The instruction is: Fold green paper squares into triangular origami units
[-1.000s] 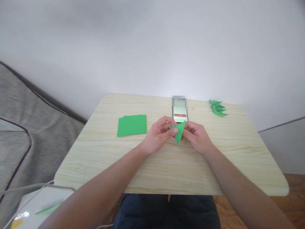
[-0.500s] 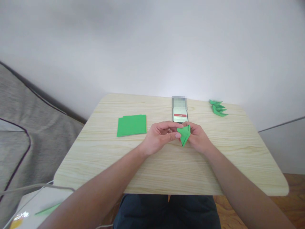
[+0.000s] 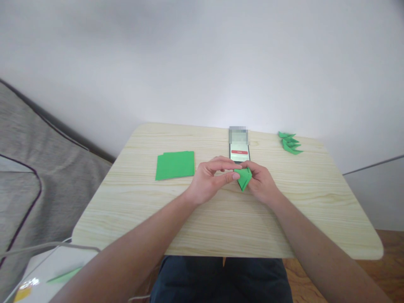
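A small piece of folded green paper [image 3: 244, 178] is held between both hands above the middle of the table, its point toward me. My left hand [image 3: 211, 179] pinches its left side, thumb on the near face and fingers along the top edge. From the right, my right hand [image 3: 262, 182] grips the paper; its fingertips are partly hidden behind the folds. Just beyond the hands lies a phone [image 3: 240, 155] with a lit screen, its upper part blurred out.
A stack of green paper sheets [image 3: 175, 165] lies left of the hands on the wooden table [image 3: 142, 210]. Several folded green paper pieces [image 3: 289, 144] sit at the back right by the white wall [image 3: 202, 63]. Lower left, a cable [image 3: 53, 245] crosses a white surface holding another green piece [image 3: 65, 275].
The folded paper has shifted slightly right and turned in my hands, now showing a broader face. My left thumb and fingers have moved right along with it.
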`<state>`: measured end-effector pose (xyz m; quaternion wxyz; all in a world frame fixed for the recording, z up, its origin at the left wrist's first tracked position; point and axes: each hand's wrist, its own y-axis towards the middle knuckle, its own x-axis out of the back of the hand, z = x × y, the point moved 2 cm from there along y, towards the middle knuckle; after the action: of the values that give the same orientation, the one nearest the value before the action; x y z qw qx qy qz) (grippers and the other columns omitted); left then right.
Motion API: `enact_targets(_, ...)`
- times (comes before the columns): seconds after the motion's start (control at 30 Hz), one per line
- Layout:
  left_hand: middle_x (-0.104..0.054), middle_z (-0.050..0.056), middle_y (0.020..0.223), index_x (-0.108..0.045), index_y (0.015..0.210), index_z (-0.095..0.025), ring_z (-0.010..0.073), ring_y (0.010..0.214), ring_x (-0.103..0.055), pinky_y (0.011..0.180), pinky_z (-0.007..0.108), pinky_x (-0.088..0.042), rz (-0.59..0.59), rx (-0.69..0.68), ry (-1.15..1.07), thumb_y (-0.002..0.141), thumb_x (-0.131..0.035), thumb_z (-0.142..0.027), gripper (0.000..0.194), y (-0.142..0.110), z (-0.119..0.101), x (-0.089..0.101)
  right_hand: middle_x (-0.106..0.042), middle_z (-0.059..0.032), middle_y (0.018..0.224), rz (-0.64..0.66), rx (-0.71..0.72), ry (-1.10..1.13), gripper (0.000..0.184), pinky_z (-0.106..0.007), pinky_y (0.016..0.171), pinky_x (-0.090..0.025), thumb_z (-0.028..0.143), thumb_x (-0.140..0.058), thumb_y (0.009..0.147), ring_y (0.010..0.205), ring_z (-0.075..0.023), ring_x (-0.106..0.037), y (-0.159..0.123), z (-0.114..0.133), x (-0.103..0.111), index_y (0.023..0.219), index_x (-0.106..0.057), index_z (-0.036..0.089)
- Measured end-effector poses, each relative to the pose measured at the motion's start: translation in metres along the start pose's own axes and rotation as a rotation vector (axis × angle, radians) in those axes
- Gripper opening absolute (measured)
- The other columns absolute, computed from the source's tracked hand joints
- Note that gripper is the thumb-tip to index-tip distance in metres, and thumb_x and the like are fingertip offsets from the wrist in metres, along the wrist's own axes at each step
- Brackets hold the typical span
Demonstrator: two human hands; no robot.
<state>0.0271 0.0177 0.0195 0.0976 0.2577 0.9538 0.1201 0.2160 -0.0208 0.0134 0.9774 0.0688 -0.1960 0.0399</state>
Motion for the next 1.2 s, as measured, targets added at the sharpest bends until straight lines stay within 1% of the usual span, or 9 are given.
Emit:
enact_targets(0.23,-0.077,0.010,0.107,-0.086,0.099,-0.025,0.0234,0.104,-0.069,0.093,0.038,-0.053,-0.034,0.010,0.012,0.082,-0.085,-0.032,0.018,0.001,0.001,0.003,-0.075,-0.0020,0.090,0.041,0.017,-0.022,0.024,-0.032,0.072,-0.050,0.043,-0.064,0.098,0.080,-0.0192,-0.065,-0.002,0.002,-0.001,0.106,-0.076,0.024)
enact_targets(0.4,-0.077,0.009,0.103,-0.086,0.096,-0.025,0.0218,0.100,-0.068,0.091,0.036,-0.053,-0.072,-0.010,0.003,0.082,-0.085,-0.030,0.014,0.001,0.001,0.005,-0.078,-0.0048,0.100,-0.111,0.015,0.080,0.033,-0.033,0.072,-0.055,0.046,-0.078,0.087,0.084,-0.0207,-0.071,-0.002,-0.004,0.000,0.112,-0.075,0.025)
enact_targets(0.6,-0.075,0.007,0.099,-0.085,0.095,-0.025,0.0189,0.095,-0.067,0.085,0.032,-0.051,-0.121,-0.006,0.009,0.083,-0.085,-0.031,0.014,0.002,0.002,0.005,-0.079,-0.0052,0.090,-0.260,0.030,0.030,0.021,-0.034,0.072,-0.058,0.040,-0.079,0.086,0.078,-0.0202,-0.073,-0.002,0.002,0.004,0.099,-0.079,0.023)
enact_targets(0.77,-0.075,0.005,0.090,-0.082,0.086,-0.021,0.0173,0.086,-0.067,0.077,0.030,-0.052,-0.184,0.040,-0.063,0.080,-0.086,-0.034,0.015,0.003,0.003,0.006,-0.079,-0.0032,0.082,-0.201,0.029,-0.051,0.016,-0.031,0.066,-0.055,0.037,-0.074,0.089,0.072,-0.0190,-0.070,-0.003,0.010,0.003,0.092,-0.080,0.023)
enact_targets(0.9,-0.074,0.003,0.078,-0.078,0.079,-0.017,0.0148,0.073,-0.065,0.071,0.029,-0.052,-0.212,0.098,-0.077,0.080,-0.086,-0.037,0.022,0.004,0.002,0.005,-0.080,-0.0041,0.086,-0.075,0.020,-0.092,0.020,-0.032,0.068,-0.054,0.040,-0.070,0.093,0.077,-0.0206,-0.071,-0.004,0.011,0.002,0.089,-0.081,0.023)
enact_targets(0.97,-0.074,0.003,0.075,-0.077,0.078,-0.016,0.0138,0.070,-0.063,0.070,0.028,-0.051,-0.215,0.119,-0.084,0.079,-0.086,-0.038,0.024,0.004,0.002,0.005,-0.079,-0.0043,0.089,-0.048,0.018,-0.066,0.020,-0.034,0.071,-0.055,0.040,-0.070,0.093,0.080,-0.0213,-0.071,-0.004,0.010,0.002,0.094,-0.080,0.023)
enact_targets(1.03,-0.073,0.002,0.075,-0.076,0.078,-0.016,0.0128,0.069,-0.062,0.070,0.027,-0.051,-0.215,0.133,-0.084,0.078,-0.087,-0.039,0.025,0.005,0.002,0.005,-0.079,-0.0046,0.096,-0.066,0.040,0.006,0.020,-0.036,0.078,-0.057,0.036,-0.071,0.093,0.085,-0.0217,-0.072,-0.004,0.009,0.002,0.108,-0.078,0.025)
enact_targets(1.1,-0.072,0.002,0.074,-0.076,0.078,-0.015,0.0120,0.068,-0.061,0.069,0.026,-0.050,-0.211,0.153,-0.066,0.078,-0.086,-0.039,0.026,0.005,0.003,0.004,-0.077,-0.0053,0.106,-0.094,0.090,0.085,0.033,-0.038,0.085,-0.058,0.030,-0.072,0.091,0.091,-0.0217,-0.072,-0.005,0.010,0.003,0.124,-0.071,0.027)
enact_targets(1.2,-0.070,0.001,0.070,-0.074,0.076,-0.015,0.0119,0.064,-0.058,0.064,0.026,-0.047,-0.218,0.196,-0.041,0.078,-0.085,-0.041,0.028,0.006,0.004,0.005,-0.075,-0.0051,0.108,-0.122,0.170,0.123,0.038,-0.040,0.089,-0.058,0.024,-0.074,0.089,0.094,-0.0213,-0.072,-0.006,0.013,0.003,0.126,-0.068,0.029)
